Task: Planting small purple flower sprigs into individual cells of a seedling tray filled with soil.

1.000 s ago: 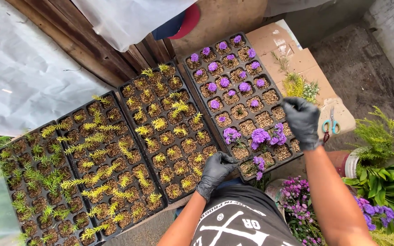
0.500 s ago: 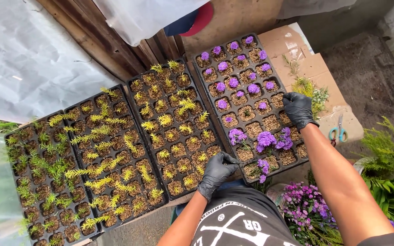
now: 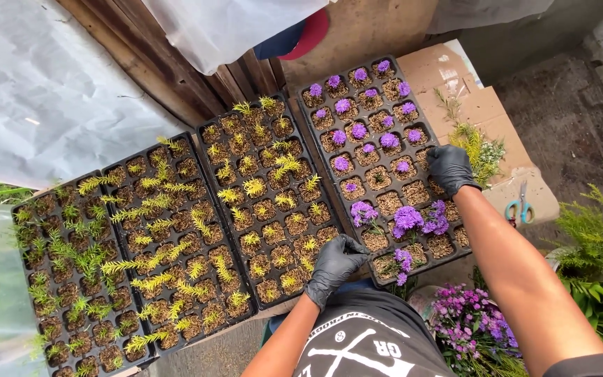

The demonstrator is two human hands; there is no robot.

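Both gloved hands grip the black plastic seedling tray (image 3: 385, 167) at centre right: my left hand (image 3: 334, 265) clamps its near corner, my right hand (image 3: 449, 169) its far edge, purple blooms (image 3: 407, 218) between.

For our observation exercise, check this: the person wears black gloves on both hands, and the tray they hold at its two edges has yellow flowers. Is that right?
Not quite. In the head view, the left hand and right hand, both black-gloved, hold the tray, but its flowers are purple, not yellow.
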